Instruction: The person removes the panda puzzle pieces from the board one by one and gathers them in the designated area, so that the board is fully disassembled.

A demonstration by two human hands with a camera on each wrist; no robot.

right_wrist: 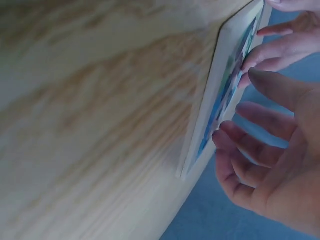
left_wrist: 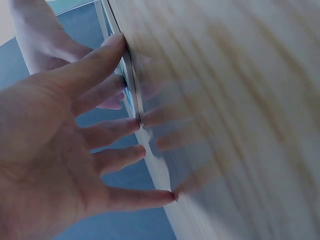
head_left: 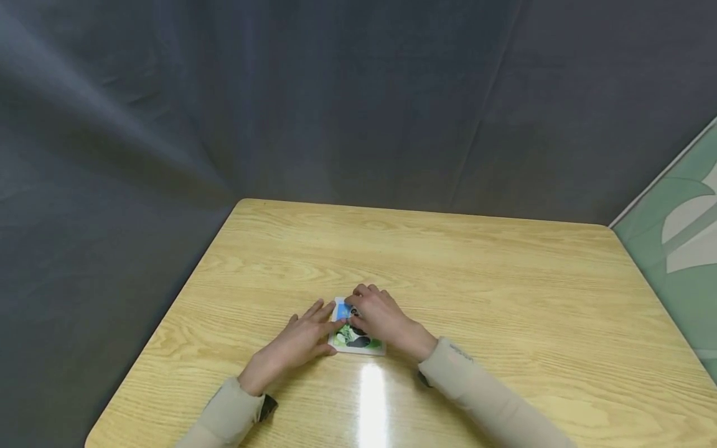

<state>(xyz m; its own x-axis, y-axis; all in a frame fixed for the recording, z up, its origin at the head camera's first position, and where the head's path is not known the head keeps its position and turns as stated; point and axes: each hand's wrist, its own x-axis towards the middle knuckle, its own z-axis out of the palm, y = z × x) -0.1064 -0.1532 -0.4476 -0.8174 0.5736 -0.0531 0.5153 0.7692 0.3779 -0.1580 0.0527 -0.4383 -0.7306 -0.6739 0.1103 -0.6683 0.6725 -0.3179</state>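
Observation:
A flat, white-bordered picture board (head_left: 358,350) with blue, green and black-and-white artwork lies on the table between the hands. The left hand (head_left: 302,339) spreads its fingers along the board's left side. Its thumb meets the near corner and its index finger reaches onto the picture; in the left wrist view, the outer fingertips touch down along the table. From the right, the right hand (head_left: 386,317) leans over the board's upper right part, covering some of the artwork. Seen from the right wrist, its bent fingertips (right_wrist: 225,135) rest at the picture's surface, with a gap between thumb and fingers.
The light wood-grain table (head_left: 476,280) has rounded corners. Dark cloth (head_left: 347,106) hangs behind it and down the left side. A green panel (head_left: 683,230) with pale leaf shapes borders the right edge. Bright glare (head_left: 372,404) reflects off the wood below the board.

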